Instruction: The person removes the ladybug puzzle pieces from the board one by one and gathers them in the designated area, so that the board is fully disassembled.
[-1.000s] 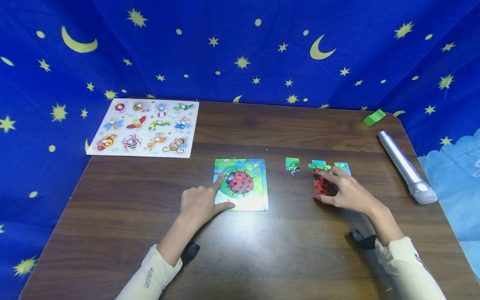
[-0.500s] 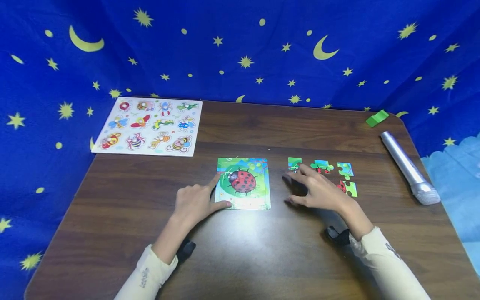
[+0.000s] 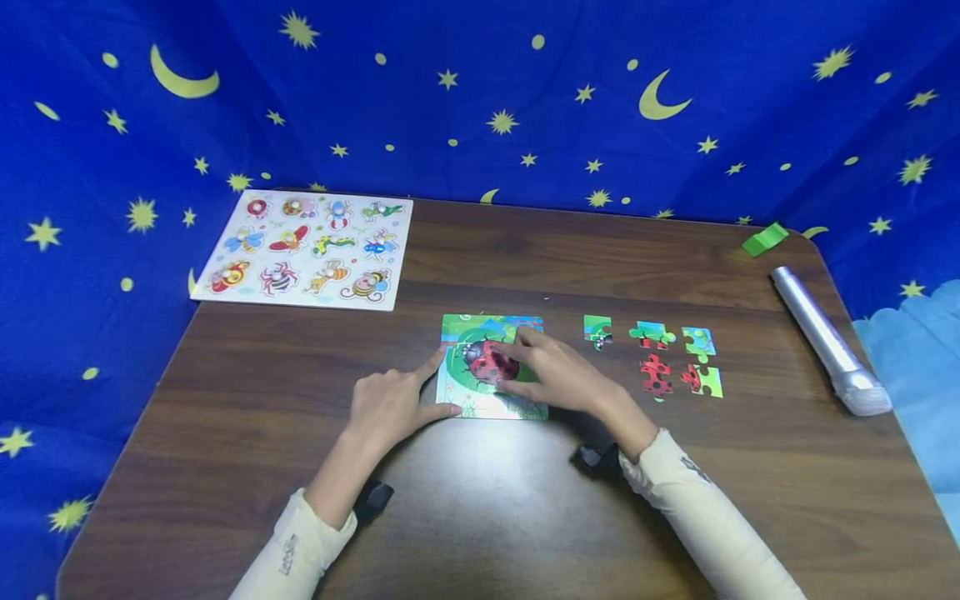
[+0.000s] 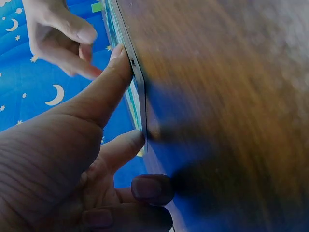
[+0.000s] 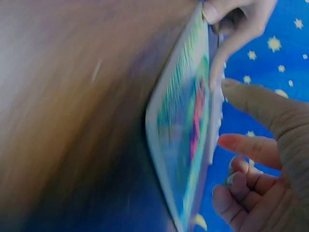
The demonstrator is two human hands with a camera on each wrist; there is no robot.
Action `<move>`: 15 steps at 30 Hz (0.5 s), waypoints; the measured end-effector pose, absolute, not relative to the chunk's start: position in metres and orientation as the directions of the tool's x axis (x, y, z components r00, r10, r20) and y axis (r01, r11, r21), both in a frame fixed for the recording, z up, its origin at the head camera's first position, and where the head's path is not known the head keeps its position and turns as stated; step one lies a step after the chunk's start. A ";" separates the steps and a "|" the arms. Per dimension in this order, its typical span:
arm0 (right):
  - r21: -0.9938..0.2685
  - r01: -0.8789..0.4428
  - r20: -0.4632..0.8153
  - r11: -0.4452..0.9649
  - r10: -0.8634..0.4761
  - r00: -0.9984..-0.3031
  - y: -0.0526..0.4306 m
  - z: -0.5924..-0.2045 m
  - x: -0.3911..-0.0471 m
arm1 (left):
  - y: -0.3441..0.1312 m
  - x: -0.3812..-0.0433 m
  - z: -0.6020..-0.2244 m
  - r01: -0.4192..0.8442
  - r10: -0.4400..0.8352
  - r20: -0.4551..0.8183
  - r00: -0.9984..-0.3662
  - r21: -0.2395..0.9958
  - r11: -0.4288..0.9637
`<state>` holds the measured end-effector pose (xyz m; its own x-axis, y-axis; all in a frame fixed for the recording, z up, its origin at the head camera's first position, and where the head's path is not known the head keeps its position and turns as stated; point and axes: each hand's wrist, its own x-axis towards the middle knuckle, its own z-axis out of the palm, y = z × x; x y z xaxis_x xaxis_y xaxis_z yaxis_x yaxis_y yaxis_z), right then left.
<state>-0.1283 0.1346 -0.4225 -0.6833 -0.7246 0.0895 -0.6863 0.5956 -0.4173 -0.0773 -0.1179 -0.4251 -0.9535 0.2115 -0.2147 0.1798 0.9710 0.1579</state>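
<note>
A square ladybug puzzle board lies flat in the middle of the table. My left hand rests at its left side, with index finger and thumb spread apart and touching the edge, as the left wrist view also shows. Over the board's right half hovers my right hand, thumb and index apart with nothing between them; the right wrist view shows its fingertips away from the board. Right of the board lie loose jigsaw pieces: a green corner piece, a blue-green one, a red spotted one and others.
A white insect knob puzzle sits at the back left. At the right are a silver microphone and a small green object. A blue star-patterned cloth stands behind the brown table.
My right hand has moved left from the loose pieces to above the board, uncovering the red spotted piece. The left hand stays at the board's edge. The head view has shifted slightly.
</note>
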 end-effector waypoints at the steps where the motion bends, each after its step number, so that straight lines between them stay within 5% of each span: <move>1: -0.418 -0.691 0.091 0.590 -0.729 -0.678 0.128 -0.424 -0.129 | -0.118 -0.078 -0.425 0.177 0.210 -0.221 -0.952 0.160 0.971; 15: -0.409 -0.627 0.065 0.663 -0.665 -0.744 0.092 -0.434 -0.129 | -0.120 -0.079 -0.424 0.158 0.200 -0.246 -0.948 0.179 0.971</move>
<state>-0.1290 0.0915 -0.4337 -0.7444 -0.6645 0.0654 -0.6275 0.6627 -0.4088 -0.0793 -0.1205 -0.4243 -0.9484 0.2003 -0.2460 0.1585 0.9709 0.1794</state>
